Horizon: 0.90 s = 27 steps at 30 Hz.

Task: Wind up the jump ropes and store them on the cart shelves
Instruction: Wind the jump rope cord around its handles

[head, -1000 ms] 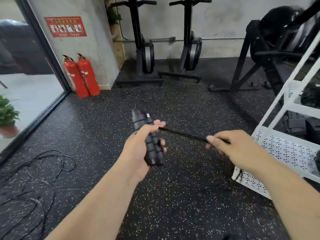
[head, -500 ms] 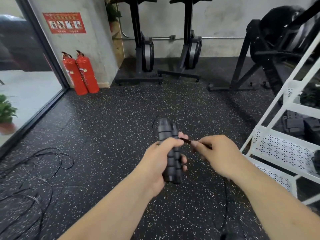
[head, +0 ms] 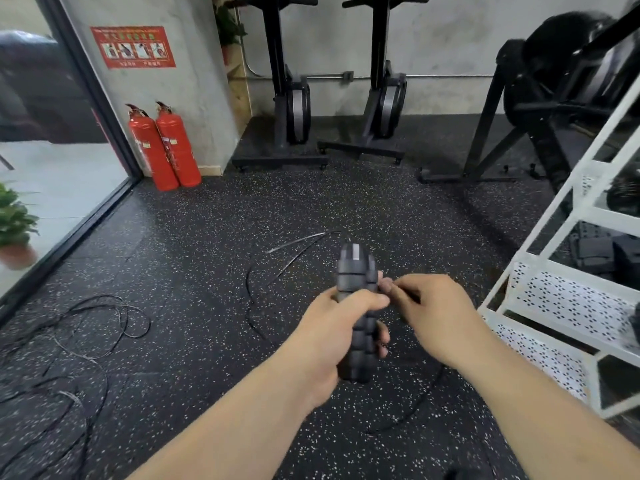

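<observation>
As you look down past both bare forearms, your left hand (head: pixel 329 327) sits just below the centre of the frame. Its fingers (head: pixel 382 337) and thumb are curled tight around a pair of black ribbed foam jump-rope handles (head: pixel 353 271). The handles are held side by side, roughly upright, and their tops stick out above your fist.

Immediately to the right, your right hand (head: pixel 440 317) has its thumb and forefinger pinched together on the thin black cord (head: pixel 248 289), right beside the handles and close to your left thumb. Slack cord arcs out to the left of the handles, blurred. Another stretch trails down under your right wrist toward the bottom of the frame.

Below your hands is a black rubber floor (head: pixel 207 220) flecked with white. A tangle of loose black ropes (head: pixel 104 317) lies on it at lower left, well apart from your hands.

Along the right edge stands a white metal cart (head: pixel 519 261) with perforated shelves, near your right hand but not touching it. Dark objects sit on its shelves, too blurred to identify.

At upper left, two red fire extinguishers (head: pixel 166 147) stand against a grey wall beneath a red notice (head: pixel 133 46). Two black upright exercise machines (head: pixel 291 98) stand at top centre. A potted green plant (head: pixel 15 223) is at the far left edge, beyond a glass panel.
</observation>
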Tool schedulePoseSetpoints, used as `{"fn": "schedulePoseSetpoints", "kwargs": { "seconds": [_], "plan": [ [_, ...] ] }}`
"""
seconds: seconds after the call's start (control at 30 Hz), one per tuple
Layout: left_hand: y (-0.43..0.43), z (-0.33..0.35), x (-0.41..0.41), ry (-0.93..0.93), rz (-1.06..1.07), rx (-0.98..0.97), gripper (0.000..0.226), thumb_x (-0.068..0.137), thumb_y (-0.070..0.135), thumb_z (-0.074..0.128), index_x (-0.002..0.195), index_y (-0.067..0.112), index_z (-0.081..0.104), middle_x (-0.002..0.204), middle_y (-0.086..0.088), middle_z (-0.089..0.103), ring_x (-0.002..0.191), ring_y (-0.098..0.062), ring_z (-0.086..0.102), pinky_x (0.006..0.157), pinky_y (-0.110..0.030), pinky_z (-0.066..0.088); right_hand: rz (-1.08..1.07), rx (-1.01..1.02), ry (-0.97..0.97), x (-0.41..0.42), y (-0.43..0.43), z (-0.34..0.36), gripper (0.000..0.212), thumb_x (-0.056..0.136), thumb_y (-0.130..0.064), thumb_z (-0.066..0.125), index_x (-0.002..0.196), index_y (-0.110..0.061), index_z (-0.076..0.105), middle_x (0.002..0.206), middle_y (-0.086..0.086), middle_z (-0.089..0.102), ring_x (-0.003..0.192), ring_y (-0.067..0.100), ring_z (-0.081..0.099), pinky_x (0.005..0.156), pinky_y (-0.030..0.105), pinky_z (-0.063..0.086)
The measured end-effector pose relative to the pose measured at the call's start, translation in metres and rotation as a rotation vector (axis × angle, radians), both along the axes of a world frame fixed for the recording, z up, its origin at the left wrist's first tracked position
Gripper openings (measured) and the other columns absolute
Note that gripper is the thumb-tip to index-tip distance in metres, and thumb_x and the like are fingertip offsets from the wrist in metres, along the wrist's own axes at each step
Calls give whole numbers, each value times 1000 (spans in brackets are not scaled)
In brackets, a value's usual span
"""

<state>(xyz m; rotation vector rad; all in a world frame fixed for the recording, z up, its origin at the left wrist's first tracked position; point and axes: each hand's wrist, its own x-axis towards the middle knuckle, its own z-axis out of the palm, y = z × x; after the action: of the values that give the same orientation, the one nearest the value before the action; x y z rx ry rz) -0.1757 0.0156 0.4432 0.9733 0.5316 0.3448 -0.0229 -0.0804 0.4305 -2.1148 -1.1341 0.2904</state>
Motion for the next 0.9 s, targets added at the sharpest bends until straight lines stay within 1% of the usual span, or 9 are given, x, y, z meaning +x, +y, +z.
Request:
{"fn": "schedulePoseSetpoints", "kwargs": {
  "seconds": [0.13, 0.23, 0.3, 0.37, 0.47, 0.57, 0.63, 0.77, 0.9],
  "plan": [
    [17, 5, -3, 2, 84, -34, 25, 98, 8, 66, 119, 16, 78, 120, -20, 75, 66, -21, 60, 67, -38, 53, 51, -105, 26, 11, -7, 13, 41, 104, -52, 57, 73, -29, 71, 59, -9, 65, 44, 4, 47, 51, 26, 39],
    [42, 8, -7, -16, 215, -53, 22, 96, 9, 68, 108, 19, 83, 131, -22, 72, 67, -20, 61, 67, -38, 55, 40, -154, 43, 28, -19, 22, 35, 105, -53, 55, 80, -38, 76, 68, -13, 70, 48, 3, 52, 57, 31, 46],
    [48, 8, -9, -36, 245, -67, 21, 96, 10, 69, 106, 20, 84, 123, -20, 74, 66, -20, 60, 66, -38, 53, 14, -117, 33, 33, -23, 24, 34, 105, -52, 55, 81, -41, 76, 68, -13, 70, 50, 3, 53, 57, 30, 44],
    [42, 7, -6, -16, 227, -54, 29, 94, 8, 71, 119, 20, 78, 120, -20, 75, 65, -21, 60, 64, -38, 54, -30, -51, 20, 31, -21, 22, 35, 105, -52, 54, 81, -41, 76, 68, -14, 68, 50, 3, 53, 55, 25, 40],
    [18, 3, 2, 16, 83, -26, 38, 94, 8, 73, 131, 18, 71, 116, -24, 75, 66, -22, 61, 64, -38, 55, -45, -28, -3, 17, -11, 15, 35, 104, -50, 55, 77, -38, 72, 64, -17, 66, 47, 3, 50, 49, 19, 37],
    [-1, -4, 8, 27, -17, 5, 45, 85, 16, 79, 129, 15, 71, 101, -15, 69, 65, -22, 60, 65, -37, 54, -16, -58, -24, 10, -5, 5, 37, 104, -49, 59, 72, -33, 68, 58, -15, 62, 46, 5, 46, 46, 21, 34],
    [3, -5, 9, 40, 1, -1, 47, 81, 18, 79, 127, 15, 72, 102, -15, 69, 65, -22, 60, 67, -38, 53, -1, -83, -14, 13, -6, 6, 39, 104, -52, 57, 74, -30, 69, 60, -12, 64, 45, 5, 47, 51, 27, 39],
    [30, 2, 4, 24, 158, -23, 38, 93, 7, 70, 131, 15, 70, 114, -12, 71, 67, -20, 62, 64, -38, 56, 62, -131, 84, 28, -19, 21, 33, 106, -48, 56, 82, -34, 74, 66, -9, 70, 48, 8, 55, 59, 39, 53],
    [48, 7, -1, 3, 285, -60, 45, 92, 8, 72, 136, 11, 65, 106, -13, 70, 66, -20, 62, 64, -37, 55, 51, -129, 66, 42, -30, 24, 28, 104, -51, 57, 86, -41, 76, 67, -8, 69, 51, 8, 56, 62, 40, 55]
  ]
}}
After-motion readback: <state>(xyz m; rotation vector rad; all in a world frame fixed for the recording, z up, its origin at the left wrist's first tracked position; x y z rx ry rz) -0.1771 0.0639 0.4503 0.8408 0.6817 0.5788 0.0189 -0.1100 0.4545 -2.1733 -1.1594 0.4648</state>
